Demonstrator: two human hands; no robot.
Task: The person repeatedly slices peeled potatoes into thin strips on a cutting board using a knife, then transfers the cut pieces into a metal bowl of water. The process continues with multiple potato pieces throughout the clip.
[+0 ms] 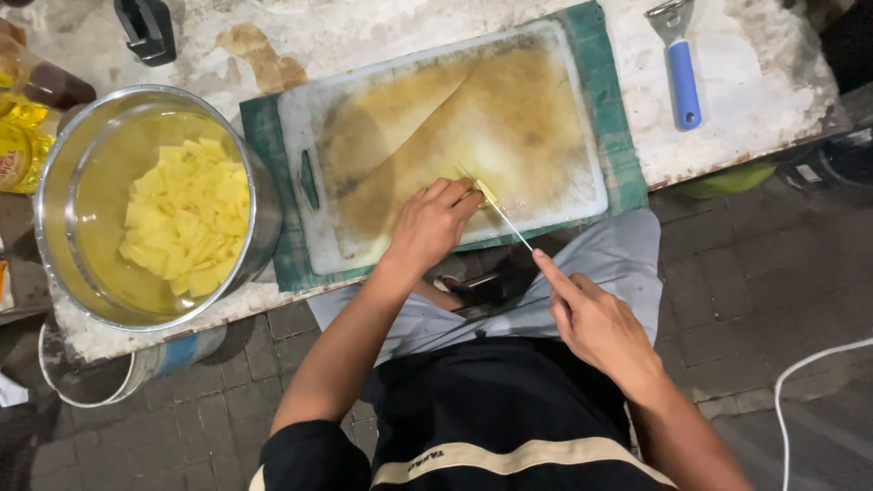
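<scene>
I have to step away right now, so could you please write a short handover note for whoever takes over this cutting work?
Left hand: pressing a small pale yellow potato piece onto the stained white plastic cutting board.
Right hand: gripping a thin-bladed knife, blade on that piece, index finger along the spine.
Done: large steel pot on the left holds many yellow cut chunks in water.
Left: only this one piece shows on the board.
Blue-handled peeler lies past the board, on the right.

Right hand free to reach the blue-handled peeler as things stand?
Probably not right away. The right hand grips a knife cutting a yellow piece on the cutting board. The peeler lies uncovered on the table beyond the board, path unobstructed.
</scene>
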